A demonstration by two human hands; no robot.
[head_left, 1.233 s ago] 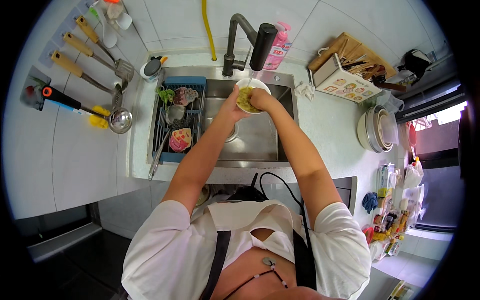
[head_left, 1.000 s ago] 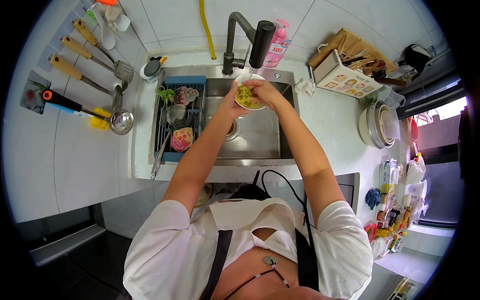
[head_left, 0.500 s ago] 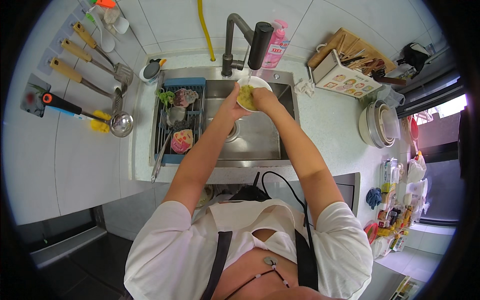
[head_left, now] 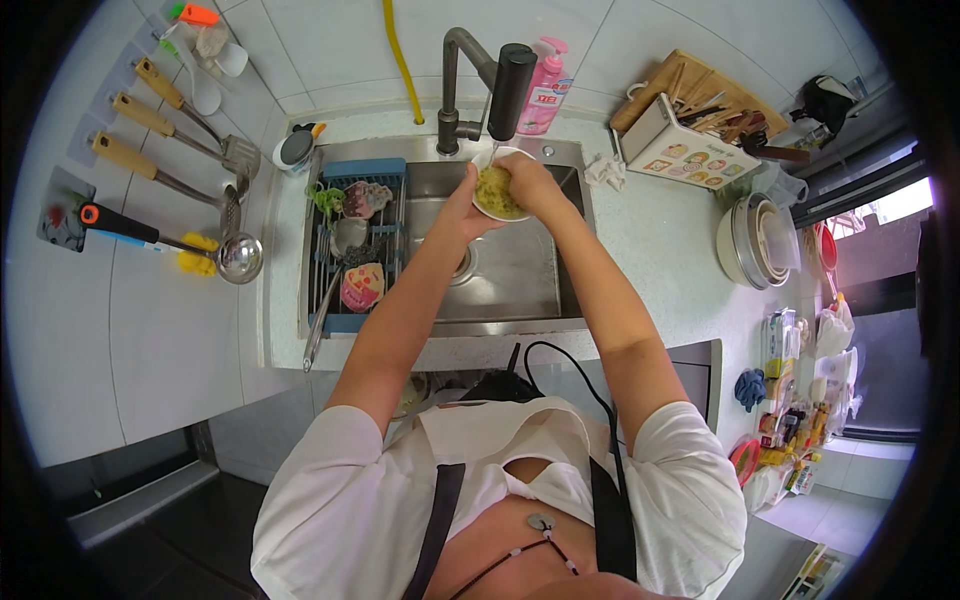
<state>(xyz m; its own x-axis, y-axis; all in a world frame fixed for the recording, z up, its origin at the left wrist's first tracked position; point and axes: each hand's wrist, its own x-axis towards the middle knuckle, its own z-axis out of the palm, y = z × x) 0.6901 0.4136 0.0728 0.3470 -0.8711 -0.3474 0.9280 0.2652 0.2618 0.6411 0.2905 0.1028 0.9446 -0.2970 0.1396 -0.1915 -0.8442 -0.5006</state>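
Over the sink (head_left: 500, 290), under the faucet (head_left: 453, 90), a white bowl (head_left: 484, 160) is tilted toward me. Yellow-green, grainy-looking stuff (head_left: 493, 197) fills much of it; its kind is unclear. My left hand (head_left: 466, 207) grips the bowl's left side, thumb along the rim. Curled over the bowl's right side is my right hand (head_left: 533, 184), its fingertips reaching inside and hidden. A thin stream of water seems to fall from the faucet at the bowl's far rim.
A blue-ended draining rack (head_left: 377, 167) in the sink's left part holds greens, a ladle-like tool and packets. Behind stands a pink pump bottle (head_left: 545, 92). A cutlery holder (head_left: 690, 150) and stacked bowls (head_left: 752, 243) sit on the right; utensils (head_left: 240, 258) hang on the left wall.
My right hand has moved a little toward the faucet, its fingers more curled at the bowl's rim. My left hand keeps its grip on the bowl.
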